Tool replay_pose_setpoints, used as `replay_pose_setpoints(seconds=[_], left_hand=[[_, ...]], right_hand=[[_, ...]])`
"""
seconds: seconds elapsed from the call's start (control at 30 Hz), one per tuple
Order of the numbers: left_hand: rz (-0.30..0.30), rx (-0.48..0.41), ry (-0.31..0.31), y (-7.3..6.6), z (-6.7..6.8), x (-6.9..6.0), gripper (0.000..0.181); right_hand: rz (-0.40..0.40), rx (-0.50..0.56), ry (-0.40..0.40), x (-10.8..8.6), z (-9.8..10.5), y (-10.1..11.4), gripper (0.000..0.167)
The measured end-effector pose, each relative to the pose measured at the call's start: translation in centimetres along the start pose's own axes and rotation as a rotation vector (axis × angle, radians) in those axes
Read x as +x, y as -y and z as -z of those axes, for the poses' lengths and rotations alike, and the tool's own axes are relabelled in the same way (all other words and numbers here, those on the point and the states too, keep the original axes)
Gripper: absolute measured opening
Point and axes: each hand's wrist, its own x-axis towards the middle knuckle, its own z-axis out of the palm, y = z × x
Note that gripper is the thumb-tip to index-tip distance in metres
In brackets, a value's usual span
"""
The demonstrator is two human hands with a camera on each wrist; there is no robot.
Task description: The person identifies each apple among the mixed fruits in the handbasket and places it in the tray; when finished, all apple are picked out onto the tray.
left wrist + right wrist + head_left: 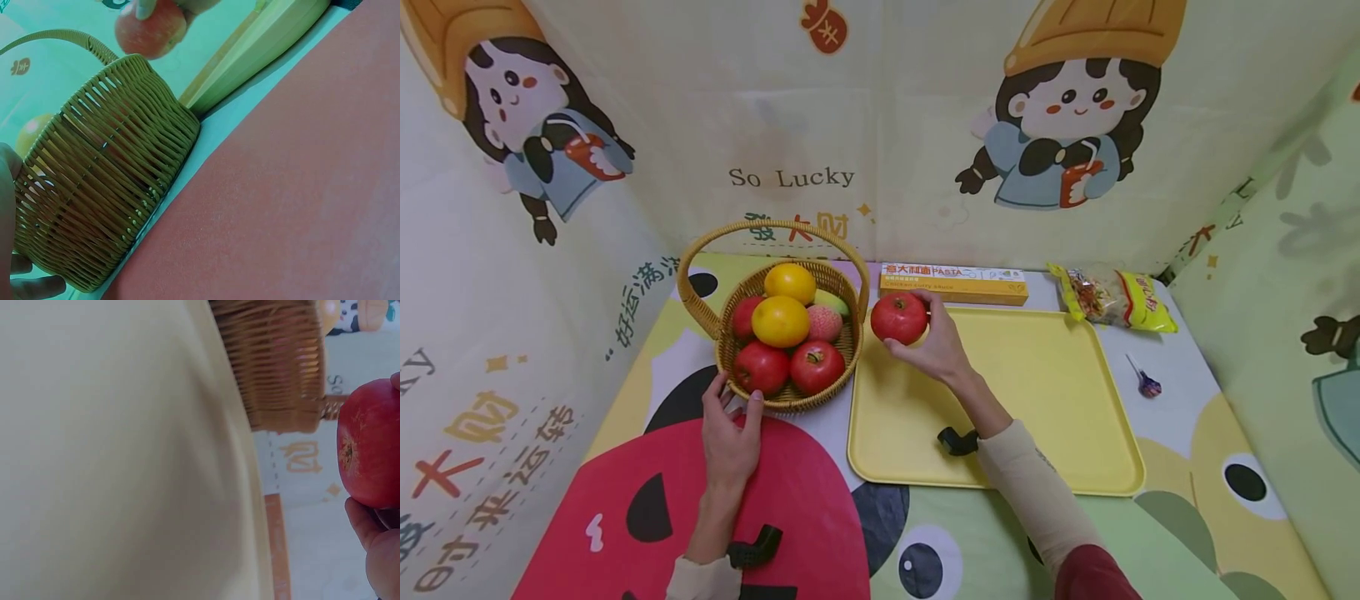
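Observation:
My right hand (936,346) grips a red apple (899,318) between thumb and fingers. It holds the apple above the left back part of a yellow tray (1105,417), just right of the wicker basket (859,292). In the right wrist view the apple (372,444) shows at the right edge. My left hand (732,437) holds the front left side of the basket, thumb near the rim; its fingers partly show in the left wrist view. Inside the basket lie two yellow fruits (781,322), several red apples (817,365), a pink bumpy fruit (825,322) and a partly hidden green fruit (831,302).
Behind the tray lies a pasta box (953,285). A yellow snack packet (1112,298) and a wrapped lollipop (1148,385) are to its right. The basket's tall handle (694,292) arches over the fruit. Printed cloth walls (910,167) stand at the back and both sides.

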Motion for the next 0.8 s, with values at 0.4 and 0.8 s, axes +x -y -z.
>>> replay_pose_setpoints(seconds=[0.4, 0.8], left_hand=[[0.009, 0.003, 0.012, -0.1, 0.0, 0.0, 0.065], [-0.007, -0.015, 0.002, 0.0, 0.0, 0.0, 0.064]], right_hand=[[-0.059, -0.075, 0.049, 1.5, -0.6, -1.8, 0.084], [-0.152, -0.101, 0.158, 2.0, -1.7, -2.7, 0.088]])
